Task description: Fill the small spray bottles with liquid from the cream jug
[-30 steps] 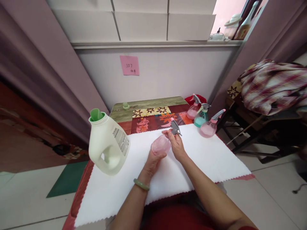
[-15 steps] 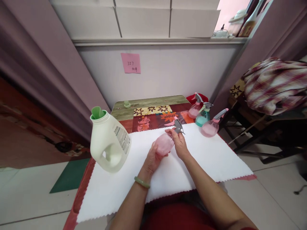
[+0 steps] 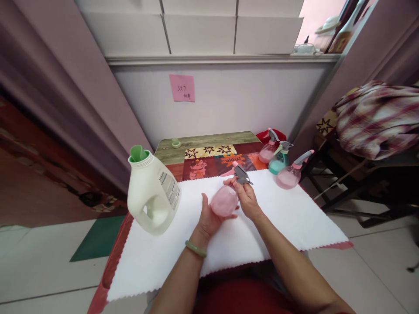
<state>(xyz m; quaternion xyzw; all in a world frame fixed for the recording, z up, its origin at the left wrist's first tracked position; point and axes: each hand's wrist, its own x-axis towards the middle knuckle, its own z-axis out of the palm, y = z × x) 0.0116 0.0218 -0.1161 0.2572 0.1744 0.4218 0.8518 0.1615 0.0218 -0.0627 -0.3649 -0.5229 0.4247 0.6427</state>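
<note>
Above the middle of a white fabric cloth with a scalloped edge [image 3: 163, 257], a rounded, translucent pink plastic spray bottle [image 3: 224, 201] with a grey-and-pink trigger head [image 3: 241, 174] was held tilted, its base toward the person and its head leaning to the right. Of the two hands, the left hand [image 3: 209, 217] was largely open, thumb standing apart and fingers spread beneath, with the bottle's body resting against the palm; the right hand [image 3: 248, 201] was closed around the neck, just below the trigger. A smooth green bangle [image 3: 195, 248] circled the left wrist. On the cloth's left part stood a large pale-cream plastic jug with a moulded handle [image 3: 156, 189], a green plastic spout [image 3: 138, 153] in its mouth. Around the cloth's far right corner stood two more round pink spray bottles [image 3: 266, 153] and, between them, a round teal one [image 3: 277, 165]. Beyond the cloth's far edge, on the wood-patterned strip of the worktop [image 3: 163, 151], sat a small green plastic cap [image 3: 176, 143]. A square pink paper note [image 3: 182, 88] hung on the wall farther beyond the cloth, while crumpled red-and-white plaid fabric [image 3: 376, 117] lay well to its right.
</note>
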